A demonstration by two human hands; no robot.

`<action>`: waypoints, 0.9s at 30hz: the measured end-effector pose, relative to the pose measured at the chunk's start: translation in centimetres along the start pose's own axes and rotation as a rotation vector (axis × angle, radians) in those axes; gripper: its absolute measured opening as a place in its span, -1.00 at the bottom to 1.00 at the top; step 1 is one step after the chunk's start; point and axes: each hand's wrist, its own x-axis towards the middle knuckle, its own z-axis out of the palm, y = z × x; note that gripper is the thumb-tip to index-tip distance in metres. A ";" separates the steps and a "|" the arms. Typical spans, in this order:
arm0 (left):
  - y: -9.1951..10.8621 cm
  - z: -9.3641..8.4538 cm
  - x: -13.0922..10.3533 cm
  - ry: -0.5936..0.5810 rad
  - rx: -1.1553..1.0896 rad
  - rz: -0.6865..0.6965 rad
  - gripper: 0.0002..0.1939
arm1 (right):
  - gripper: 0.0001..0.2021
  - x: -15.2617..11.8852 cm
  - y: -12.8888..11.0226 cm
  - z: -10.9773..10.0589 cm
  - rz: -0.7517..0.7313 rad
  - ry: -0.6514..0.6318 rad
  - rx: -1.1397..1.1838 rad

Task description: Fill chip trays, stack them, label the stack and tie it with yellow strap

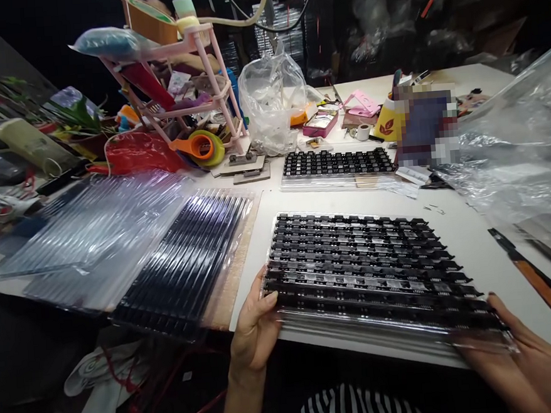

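A clear plastic tray (349, 322) filled with rows of small black plastic parts (354, 251) lies before me at the table's front edge. My left hand (256, 321) grips its left side, the thumb on top near the front corner and the fingers underneath. At the opposite front corner, my right hand (521, 346) is closed on the tray's right edge, its fingers partly hidden below. Left of the tray lies a plastic-wrapped stack of long black strips (185, 263).
Clear plastic sheets (97, 225) cover the left side. Behind stand a second tray of black parts (338, 163), a pink shelf rack (207, 104) and a clear plastic bag (272, 100). A long orange-and-black tool (535, 282) lies at the right, near plastic film (512, 152).
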 end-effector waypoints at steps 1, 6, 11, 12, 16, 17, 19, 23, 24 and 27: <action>0.0 0.0 0.0 0.000 -0.008 0.000 -0.40 | -0.75 -0.1 -0.1 0.1 0.005 0.003 0.003; -0.1 0.2 0.1 0.009 -0.025 0.023 -0.39 | -0.71 -0.3 -0.1 0.4 -0.001 -0.030 0.030; -0.2 0.4 0.1 0.021 0.002 0.044 -0.39 | -0.68 0.5 0.3 0.1 0.004 -0.139 0.039; -0.2 0.4 0.1 0.024 0.010 0.047 -0.39 | -0.68 0.6 0.4 0.1 0.009 -0.150 0.043; -0.1 0.5 0.2 0.049 0.026 0.052 -0.37 | -0.68 0.8 0.3 0.1 0.045 -0.175 0.068; -0.2 0.5 0.2 0.058 0.026 0.052 -0.37 | -0.68 0.8 0.3 0.1 0.054 -0.186 0.074; -0.2 0.4 0.3 0.075 0.025 0.050 -0.38 | -0.69 0.9 0.2 0.1 0.065 -0.230 0.081; -0.2 0.6 0.3 0.088 0.027 0.046 -0.38 | -0.70 1.3 0.1 -0.1 0.076 -0.330 0.089; -0.1 0.7 0.3 0.084 0.030 0.050 -0.38 | -0.70 1.4 0.1 -0.1 0.080 -0.357 0.090; 0.0 1.2 0.5 0.093 0.040 0.052 -0.37 | -0.71 1.7 0.0 -0.3 0.099 -0.447 0.087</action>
